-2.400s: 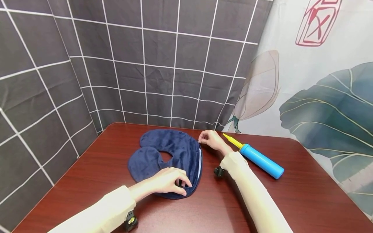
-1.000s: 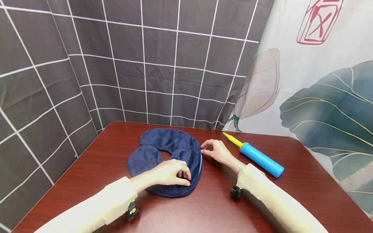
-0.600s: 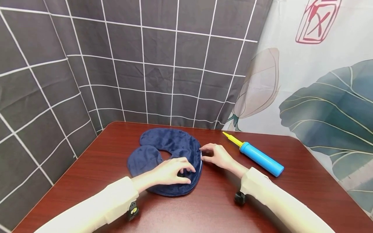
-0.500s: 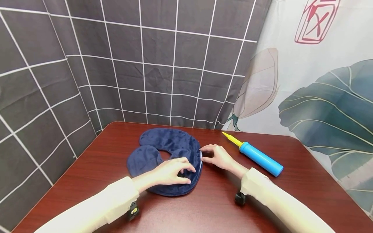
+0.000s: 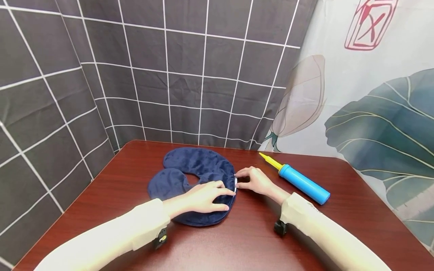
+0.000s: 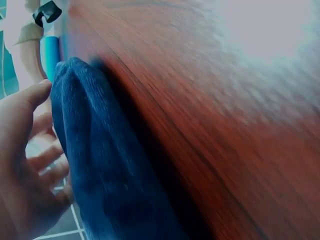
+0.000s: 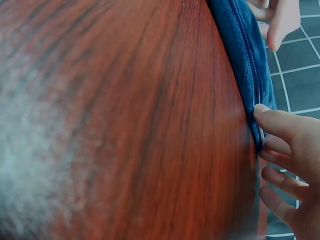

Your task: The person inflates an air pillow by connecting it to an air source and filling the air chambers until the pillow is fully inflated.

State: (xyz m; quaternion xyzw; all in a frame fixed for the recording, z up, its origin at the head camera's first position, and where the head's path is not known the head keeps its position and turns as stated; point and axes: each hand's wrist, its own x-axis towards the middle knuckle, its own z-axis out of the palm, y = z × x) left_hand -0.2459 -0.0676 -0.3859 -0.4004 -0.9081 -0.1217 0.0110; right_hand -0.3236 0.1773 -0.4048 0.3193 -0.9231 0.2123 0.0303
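A navy plush U-shaped neck pillow (image 5: pixel 196 160) lies flat, its curved side to the right. Along that edge runs a zipper (image 7: pixel 248 57), with a short white strip (image 5: pixel 236 181) showing. My right hand (image 5: pixel 256 181) pinches the zipped edge between thumb and fingers, seen closest in the right wrist view. My left hand (image 5: pixel 205 197) rests over the pillow's near half, fingers spread and loosely bent, index fingertip close to the white strip. In the left wrist view the pillow's folded edge (image 6: pixel 100 140) stands beside that hand's thumb. The zipper pull cannot be made out.
A blue hand pump (image 5: pixel 303 184) with a yellow nozzle (image 5: pixel 270 160) lies right of the pillow, beyond the right forearm. Everything sits on a reddish-brown wooden table (image 5: pixel 112 195). Dark gridded cloth (image 5: pixel 186 90) hangs behind and to the left.
My right hand has come nearer along the pillow's right edge from its far corner. My left hand has shifted forward and right, fingers spreading. The white strip shows shorter.
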